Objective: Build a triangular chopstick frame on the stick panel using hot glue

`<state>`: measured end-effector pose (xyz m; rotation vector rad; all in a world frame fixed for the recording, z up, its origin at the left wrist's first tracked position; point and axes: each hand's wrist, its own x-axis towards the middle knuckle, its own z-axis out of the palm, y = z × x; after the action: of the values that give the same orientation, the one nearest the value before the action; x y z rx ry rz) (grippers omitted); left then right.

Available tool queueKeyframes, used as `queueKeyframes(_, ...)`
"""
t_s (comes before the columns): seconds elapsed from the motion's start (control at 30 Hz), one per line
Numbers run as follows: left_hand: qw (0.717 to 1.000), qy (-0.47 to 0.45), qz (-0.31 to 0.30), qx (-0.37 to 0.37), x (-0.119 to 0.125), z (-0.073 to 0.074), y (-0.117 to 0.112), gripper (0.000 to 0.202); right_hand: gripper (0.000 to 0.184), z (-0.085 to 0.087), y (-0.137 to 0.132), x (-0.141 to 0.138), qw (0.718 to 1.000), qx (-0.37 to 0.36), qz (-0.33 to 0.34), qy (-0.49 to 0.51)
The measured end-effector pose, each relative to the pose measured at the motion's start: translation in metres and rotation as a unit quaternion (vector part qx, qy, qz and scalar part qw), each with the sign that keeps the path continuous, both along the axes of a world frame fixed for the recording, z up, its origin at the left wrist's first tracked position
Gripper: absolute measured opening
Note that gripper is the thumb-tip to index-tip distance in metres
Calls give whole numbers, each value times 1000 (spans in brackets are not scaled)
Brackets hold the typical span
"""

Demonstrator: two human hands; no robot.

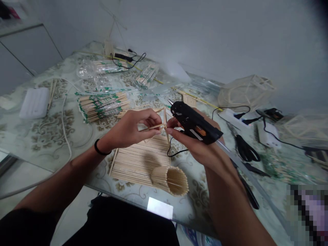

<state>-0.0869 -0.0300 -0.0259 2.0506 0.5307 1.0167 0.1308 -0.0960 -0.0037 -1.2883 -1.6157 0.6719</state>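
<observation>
My left hand (133,128) pinches a small frame of thin wooden sticks (161,123) above the table. My right hand (194,143) grips a black hot glue gun (194,122), its metal tip pointing up and left, while its fingertips also touch the stick frame. Directly below lies a flat mat of glued sticks (139,160). A round cup made of sticks (170,179) lies on its side at the mat's near edge. The gun's black cord (176,152) hangs down over the mat.
Packs of wrapped sticks (102,106) lie at left, a white box (34,102) farther left. Black scissors (244,148), a white power strip (232,118) and adapter (266,133) lie at right. Stick-frame models (246,90) stand by the wall. The glass table edge (123,196) runs near me.
</observation>
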Motion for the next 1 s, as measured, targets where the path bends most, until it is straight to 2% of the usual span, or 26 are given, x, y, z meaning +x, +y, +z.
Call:
queueKeyframes(0.4, 1000, -3, 4, -6, 1, 1, 0, 10, 15, 0, 0, 1, 1000, 23, 0, -21)
queueKeyframes(0.67, 999, -10, 11, -34, 2, 2, -1, 10, 14, 5, -1, -1, 999, 14, -3, -32)
queueKeyframes(0.87, 998, -9, 6, -54, 4, 1, -1, 12, 15, 11, -2, -3, 999, -19, -3, -38)
queueKeyframes(1.0, 998, -1, 13, -65, 4, 1, -2, 14, 16, 10, -1, -2, 999, -23, -7, -36)
